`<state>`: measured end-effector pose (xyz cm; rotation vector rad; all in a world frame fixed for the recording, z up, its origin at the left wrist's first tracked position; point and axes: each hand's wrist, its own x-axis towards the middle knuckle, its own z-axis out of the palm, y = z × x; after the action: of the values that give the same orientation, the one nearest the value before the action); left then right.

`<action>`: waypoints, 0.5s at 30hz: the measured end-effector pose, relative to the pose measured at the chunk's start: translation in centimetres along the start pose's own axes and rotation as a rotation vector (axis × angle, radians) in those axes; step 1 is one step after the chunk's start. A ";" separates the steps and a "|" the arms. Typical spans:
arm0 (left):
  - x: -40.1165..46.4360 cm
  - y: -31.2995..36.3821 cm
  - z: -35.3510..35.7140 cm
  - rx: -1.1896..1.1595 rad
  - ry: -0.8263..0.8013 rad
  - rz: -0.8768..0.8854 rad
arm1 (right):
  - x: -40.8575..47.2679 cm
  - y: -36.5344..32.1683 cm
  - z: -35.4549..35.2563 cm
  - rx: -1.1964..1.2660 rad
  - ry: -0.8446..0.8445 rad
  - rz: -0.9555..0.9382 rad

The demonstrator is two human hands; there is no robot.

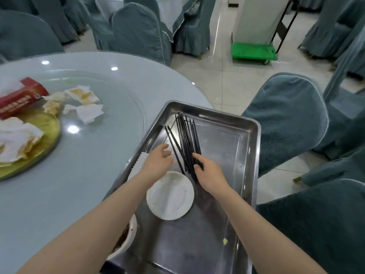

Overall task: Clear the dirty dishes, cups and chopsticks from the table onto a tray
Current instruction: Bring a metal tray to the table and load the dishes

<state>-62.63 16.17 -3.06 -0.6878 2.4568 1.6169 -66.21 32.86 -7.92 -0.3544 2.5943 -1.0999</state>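
Black plastic chopsticks (187, 143) lay in the rectangular steel tray (249, 155), the right hand (207, 171) touching them open-fingered, the left hand (158, 161) relaxed, empty.

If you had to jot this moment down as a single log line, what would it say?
stage: loading tray | right hand: on black chopsticks | left hand: open, above tray | white dish: in tray | table: napkins remain

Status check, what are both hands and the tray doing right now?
Left hand open over tray. Right hand fingers on black chopsticks. White plate in tray. Nothing blocking.
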 end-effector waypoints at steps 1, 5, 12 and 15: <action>-1.1 -0.1 -1.0 -0.002 0.005 0.026 | -0.5 -0.7 0.1 0.008 0.008 -0.013; -6.4 -0.8 -5.5 0.021 0.068 0.145 | -3.3 -3.8 1.1 0.138 0.028 -0.045; -18.2 -6.2 -13.5 -0.097 0.181 0.180 | -10.7 -9.8 5.2 0.229 0.064 -0.160; -23.1 -10.1 -16.3 -0.126 0.240 0.157 | -14.5 -12.3 8.0 0.228 0.015 -0.217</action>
<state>-35.38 5.29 3.20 -0.7640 2.6525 1.8598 -48.53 24.21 -1.66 -0.5842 2.4520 -1.4597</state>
